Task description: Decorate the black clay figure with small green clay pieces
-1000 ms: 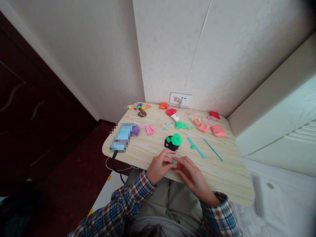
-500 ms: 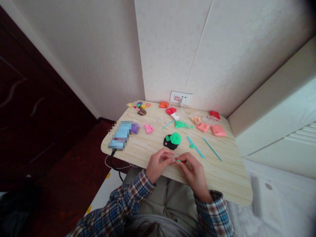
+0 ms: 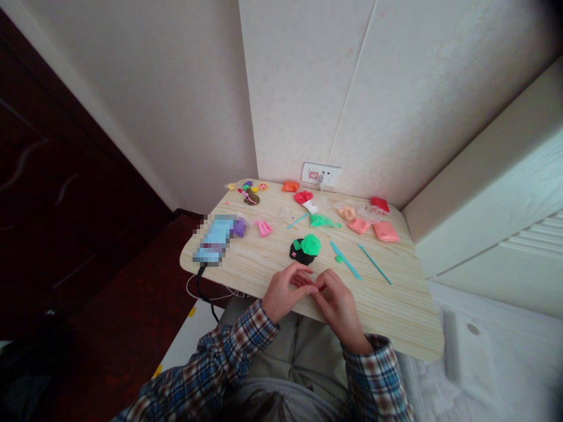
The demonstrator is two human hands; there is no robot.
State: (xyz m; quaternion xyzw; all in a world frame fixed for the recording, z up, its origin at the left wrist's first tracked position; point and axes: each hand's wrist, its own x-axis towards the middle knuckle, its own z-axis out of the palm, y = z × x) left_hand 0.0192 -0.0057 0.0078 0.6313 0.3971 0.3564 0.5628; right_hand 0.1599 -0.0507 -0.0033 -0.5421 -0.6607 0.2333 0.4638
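Note:
My left hand [image 3: 285, 290] and my right hand [image 3: 338, 302] meet at the fingertips over the table's front edge. Pinched where they meet is a small bit of green clay, seen half a second ago and now covered by the fingers. The left thumb touches the right fingertips while the other left fingers curve above it. Just beyond the hands sits a round black clay piece [image 3: 302, 254] with a green clay rosette [image 3: 311, 244] on top and a tiny pink decoration on its side. A flat light-blue clay knife [image 3: 346, 261] lies to the right, beside a small green clay piece [image 3: 338, 258].
On the wooden table [image 3: 396, 316], a thin blue stick tool [image 3: 375, 264] lies at right. Bags of green clay [image 3: 323, 221], pink clay [image 3: 264, 228] and several other colours spread behind. A pixelated phone-like device [image 3: 215, 239] with a cable is at left, a wall socket [image 3: 321, 174] behind.
The fingertips have closed together, so the green clay between them no longer shows. My right hand has shifted slightly left. The view has moved a little; things on the table lie as before.

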